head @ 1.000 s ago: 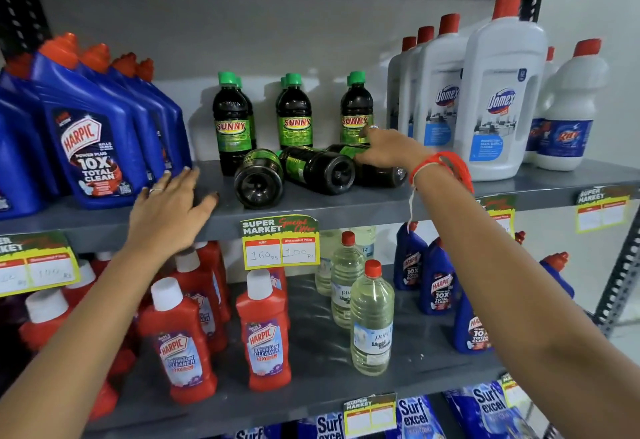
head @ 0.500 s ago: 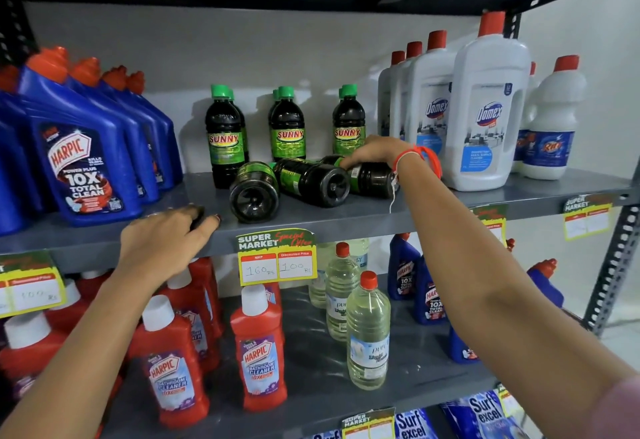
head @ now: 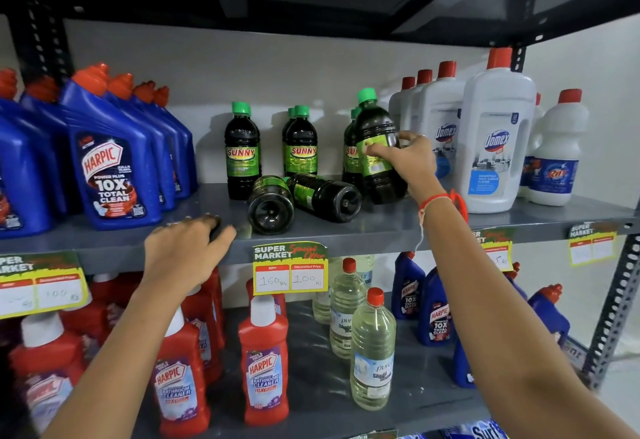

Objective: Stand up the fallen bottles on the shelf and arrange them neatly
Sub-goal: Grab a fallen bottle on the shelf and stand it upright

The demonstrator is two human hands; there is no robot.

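Observation:
My right hand (head: 410, 158) grips a dark Sunny bottle (head: 375, 147) with a green cap, nearly upright and tilted a little left, its base near the grey shelf (head: 381, 227). Two more dark bottles lie on their sides with their bases toward me: the left fallen bottle (head: 272, 204) and the right fallen bottle (head: 327, 196), touching each other. Upright Sunny bottles stand behind: one on the left (head: 241, 154), a middle pair (head: 300, 147), and others partly hidden behind the held bottle. My left hand (head: 187, 248) rests with curled fingers on the shelf's front edge.
Blue Harpic bottles (head: 110, 161) fill the shelf's left side. White Domex bottles (head: 493, 147) stand close on the right of the held bottle. A price tag (head: 290, 267) hangs on the shelf edge. The lower shelf carries red Harpic bottles (head: 265, 366) and clear bottles (head: 372, 352).
My right hand has lifted the rightmost fallen bottle from lying on its side to nearly upright. My left hand stayed on the shelf edge. The camera moved closer.

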